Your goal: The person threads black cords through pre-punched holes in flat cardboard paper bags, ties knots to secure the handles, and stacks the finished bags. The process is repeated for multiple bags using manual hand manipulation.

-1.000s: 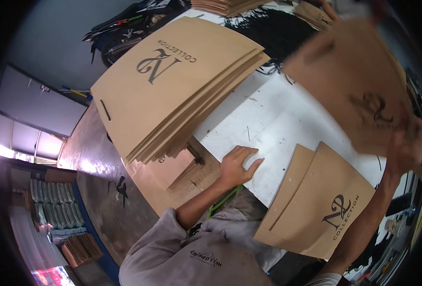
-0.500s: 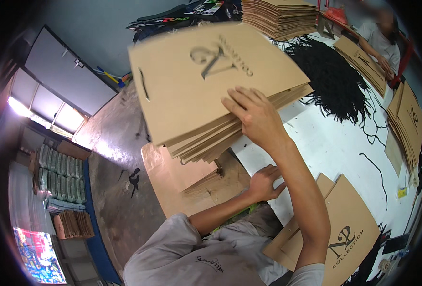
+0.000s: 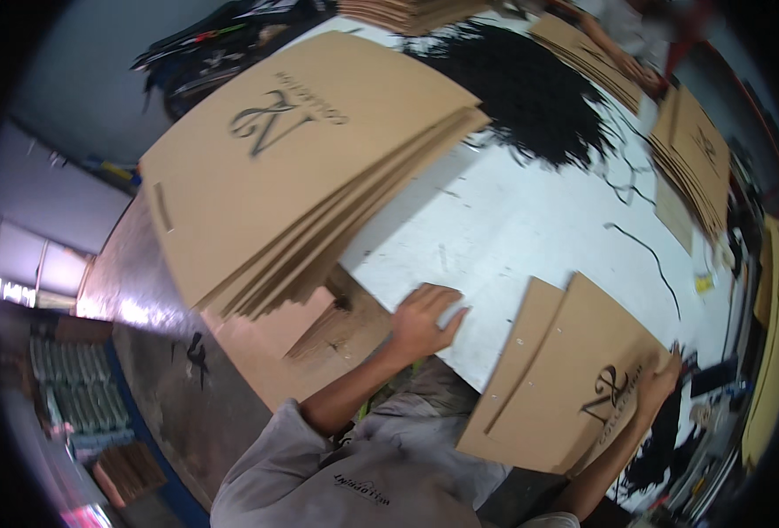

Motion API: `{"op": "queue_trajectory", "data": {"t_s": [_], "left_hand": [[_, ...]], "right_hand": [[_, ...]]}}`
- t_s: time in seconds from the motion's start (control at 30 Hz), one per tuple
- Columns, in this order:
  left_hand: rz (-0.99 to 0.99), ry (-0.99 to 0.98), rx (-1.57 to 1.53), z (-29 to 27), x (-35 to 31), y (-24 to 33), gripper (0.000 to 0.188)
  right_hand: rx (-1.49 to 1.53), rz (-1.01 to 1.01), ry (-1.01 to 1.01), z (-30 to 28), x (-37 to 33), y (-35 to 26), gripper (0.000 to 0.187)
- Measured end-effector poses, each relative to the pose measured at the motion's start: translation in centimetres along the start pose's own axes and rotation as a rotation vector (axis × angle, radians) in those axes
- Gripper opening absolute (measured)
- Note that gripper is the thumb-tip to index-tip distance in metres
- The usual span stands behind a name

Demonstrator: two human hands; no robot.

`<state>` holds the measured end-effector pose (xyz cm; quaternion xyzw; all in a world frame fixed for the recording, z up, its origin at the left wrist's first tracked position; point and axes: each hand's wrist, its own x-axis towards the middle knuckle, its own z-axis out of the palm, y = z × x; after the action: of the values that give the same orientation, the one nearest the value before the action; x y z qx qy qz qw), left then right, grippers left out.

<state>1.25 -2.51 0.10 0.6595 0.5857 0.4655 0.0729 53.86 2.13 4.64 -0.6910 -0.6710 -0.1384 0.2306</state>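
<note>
The left hand (image 3: 423,321) lies flat on the near edge of the white table (image 3: 530,220), fingers loosely spread and pointing toward the right, holding nothing. Its forearm runs back down to the grey shirt (image 3: 363,475) at the lower edge of the view. Just left of this hand, a flat brown cardboard piece (image 3: 319,339) sticks out from under a big stack of flat brown paper bags (image 3: 293,167), which fans out over the table's left end; the top bag carries a dark printed emblem.

The right hand (image 3: 662,383) is at the lower right, gripping the far edge of a small pile of brown paper bags (image 3: 565,378). Its fingers are mostly hidden behind that edge, so only the closed grip on the top bag can be made out. This pile rests partly on the table's near edge and partly hangs over it toward the person, well apart from the big stack.

Beyond the hands, the bare white tabletop leads to a heap of black cords (image 3: 530,88), with a loose black cord (image 3: 645,251) lying on its own. Farther right sits another stack of brown bags (image 3: 698,158). At the top right, another person's arm (image 3: 609,48) reaches over more bags.
</note>
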Motion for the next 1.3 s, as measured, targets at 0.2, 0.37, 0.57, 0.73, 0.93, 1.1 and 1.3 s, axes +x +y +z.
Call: {"op": "queue_trajectory", "data": {"t_s": [0.2, 0.37, 0.57, 0.73, 0.93, 1.1, 1.3], "left_hand": [[-0.036, -0.027, 0.039, 0.8, 0.2, 0.1, 0.015], [-0.016, -0.068, 0.033, 0.6, 0.3, 0.3, 0.016], [-0.193, -0.22, -0.198, 2.3, 0.1, 4.6, 0.016], [-0.185, -0.46, -0.268, 7.8, 2.3, 10.2, 0.031], [-0.384, -0.601, -0.277, 10.9, 3.2, 11.2, 0.038], [-0.417, -0.601, -0.35, 11.1, 2.7, 10.4, 0.042], [-0.579, -0.722, -0.61, 10.4, 2.3, 9.1, 0.046]], "right_hand": [[-0.505, 0.733, -0.194, -6.0, -14.2, 16.5, 0.044], [-0.573, 0.517, 0.09, -5.9, -14.0, 12.6, 0.035], [-0.037, 0.277, 0.418, -5.5, -7.8, -2.0, 0.018], [0.542, 0.193, -0.009, -4.5, -9.5, -12.9, 0.011], [0.914, 0.206, -0.139, -6.1, -13.3, -17.7, 0.017], [0.501, 0.292, -0.257, -6.5, -12.5, -16.3, 0.043], [0.318, -0.183, -0.454, -5.0, -11.4, -17.4, 0.048]]}}
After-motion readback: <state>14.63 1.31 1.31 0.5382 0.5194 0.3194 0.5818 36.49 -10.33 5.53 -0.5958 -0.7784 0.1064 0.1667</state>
